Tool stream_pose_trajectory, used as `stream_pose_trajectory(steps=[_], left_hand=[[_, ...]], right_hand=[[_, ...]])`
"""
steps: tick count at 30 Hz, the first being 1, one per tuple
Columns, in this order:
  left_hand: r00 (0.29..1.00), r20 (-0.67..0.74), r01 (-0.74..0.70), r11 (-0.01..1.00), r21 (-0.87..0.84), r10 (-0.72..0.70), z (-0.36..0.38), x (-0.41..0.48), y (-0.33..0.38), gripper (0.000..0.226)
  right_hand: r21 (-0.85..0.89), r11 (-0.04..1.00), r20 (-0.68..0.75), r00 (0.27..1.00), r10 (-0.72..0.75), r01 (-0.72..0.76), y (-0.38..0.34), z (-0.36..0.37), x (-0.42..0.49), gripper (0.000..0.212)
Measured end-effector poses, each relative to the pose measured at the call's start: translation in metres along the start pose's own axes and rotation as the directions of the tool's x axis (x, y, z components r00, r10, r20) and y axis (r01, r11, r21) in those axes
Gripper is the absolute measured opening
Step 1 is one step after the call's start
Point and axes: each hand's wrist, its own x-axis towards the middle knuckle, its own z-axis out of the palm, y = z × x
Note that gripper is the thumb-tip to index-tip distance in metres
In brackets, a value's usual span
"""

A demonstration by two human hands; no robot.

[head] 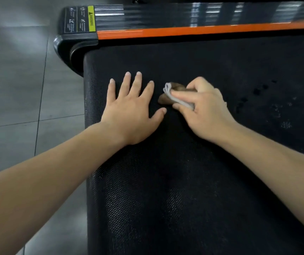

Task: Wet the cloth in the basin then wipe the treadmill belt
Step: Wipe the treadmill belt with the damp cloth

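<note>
Grey tiled floor (pixel 13 85) lies at left. The left hand (pixel 131 109) rests flat, fingers spread wide, on the black treadmill belt (pixel 184 190). Just beside it, the right hand (pixel 206 111) grips a bunched cloth (pixel 175 97), white over what looks brownish, against the belt. An orange side rail (pixel 202 30) runs above.

A black textured treadmill belt (pixel 193 190) fills the scene in front of you, standing on a grey tiled floor (pixel 15 80) to the left. Your left hand (pixel 131 111) lies flat on the belt, fingers (pixel 137 83) spread. Just right of it, your right hand (pixel 204 111) presses a folded cloth (pixel 176 97) against the belt.
</note>
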Motion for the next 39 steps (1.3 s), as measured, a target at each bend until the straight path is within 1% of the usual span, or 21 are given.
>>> stream_pose_trajectory(steps=[2,3,6,8,11,14,16,19,20,21,24,26,28,30,31,32,33,35,37,38,39], left_hand=[[1.000,0.005,0.013,1.000,-0.006,-0.013,-0.001,0.011,0.000,0.080],[1.000,0.014,0.019,1.000,-0.009,-0.019,-0.001,0.016,0.001,0.080],[0.998,0.046,0.045,0.999,-0.026,-0.044,-0.002,0.023,0.006,0.077],[0.998,0.040,0.054,0.999,-0.007,-0.054,0.000,0.026,0.010,0.076],[0.998,0.006,0.056,0.998,0.031,-0.056,0.005,0.026,0.012,0.077],[0.999,-0.001,0.046,0.998,0.036,-0.046,0.006,0.025,0.010,0.077],[0.999,-0.004,0.040,0.998,0.037,-0.040,0.006,0.025,0.010,0.077],[0.999,-0.012,0.035,0.998,0.042,-0.035,0.007,0.024,0.011,0.076],[0.999,-0.015,0.035,0.998,0.046,-0.035,0.008,0.024,0.012,0.076],[0.999,-0.019,0.036,0.998,0.051,-0.035,0.008,0.024,0.013,0.076],[0.999,-0.012,0.039,0.998,0.052,-0.039,0.006,0.025,0.012,0.076],[0.999,0.003,0.035,0.998,0.044,-0.035,0.005,0.024,0.010,0.076],[0.999,0.010,0.033,0.999,0.036,-0.034,0.005,0.023,0.010,0.076],[0.999,0.001,0.037,0.999,0.038,-0.037,0.005,0.024,0.011,0.076],[0.999,0.002,0.040,0.998,0.039,-0.040,0.005,0.024,0.012,0.076],[0.999,0.006,0.042,0.998,0.038,-0.042,0.005,0.024,0.013,0.076],[0.999,0.009,0.043,0.998,0.036,-0.043,0.004,0.024,0.014,0.075],[0.999,0.020,0.048,0.998,0.038,-0.049,0.002,0.024,0.013,0.074],[0.998,0.045,0.045,0.999,0.028,-0.046,-0.001,0.021,0.014,0.073],[0.998,0.058,0.035,0.999,0.018,-0.036,-0.001,0.018,0.017,0.073],[0.998,0.067,0.020,1.000,0.011,-0.020,-0.001,0.012,0.022,0.074]], right_hand=[[-0.018,0.996,0.055,0.995,-0.085,0.086,0.014,-0.004,0.013,0.033],[-0.069,0.996,0.025,0.999,-0.046,0.048,0.024,-0.007,0.032,0.032],[-0.133,0.955,-0.135,0.960,0.246,-0.264,0.042,-0.013,0.094,0.029],[-0.119,0.931,-0.157,0.933,0.325,-0.344,0.033,-0.005,0.113,0.029],[-0.112,0.984,-0.080,0.988,0.134,-0.142,0.011,0.011,0.105,0.030],[-0.119,0.993,-0.018,1.000,-0.016,0.013,0.024,0.008,0.112,0.032],[-0.175,0.981,-0.052,0.996,0.071,-0.079,0.046,-0.004,0.127,0.031],[-0.153,0.923,-0.193,0.926,0.324,-0.354,0.061,-0.011,0.141,0.031],[-0.141,0.922,-0.194,0.923,0.332,-0.361,0.051,-0.005,0.141,0.029],[-0.140,0.938,-0.169,0.941,0.292,-0.316,0.038,0.004,0.140,0.028],[-0.111,0.992,-0.046,0.998,0.053,-0.058,0.007,0.019,0.129,0.032],[-0.197,0.980,-0.042,0.999,0.017,-0.025,0.023,0.009,0.128,0.032],[-0.256,0.942,-0.150,0.972,0.183,-0.216,0.060,-0.013,0.129,0.030],[-0.184,0.875,-0.269,0.879,0.393,-0.448,0.084,-0.031,0.132,0.028],[-0.139,0.851,-0.284,0.843,0.456,-0.507,0.084,-0.031,0.133,0.028],[-0.113,0.852,-0.280,0.839,0.466,-0.511,0.079,-0.024,0.132,0.028],[-0.100,0.881,-0.250,0.868,0.428,-0.463,0.071,-0.015,0.127,0.029],[-0.084,0.968,-0.137,0.965,0.223,-0.235,0.052,-0.001,0.105,0.031],[-0.094,0.995,-0.019,0.999,0.039,-0.041,0.054,-0.003,0.087,0.032],[-0.139,0.990,-0.011,1.000,0.022,-0.023,0.062,-0.012,0.089,0.032],[-0.188,0.979,-0.035,0.997,0.076,-0.081,0.070,-0.022,0.096,0.032]])
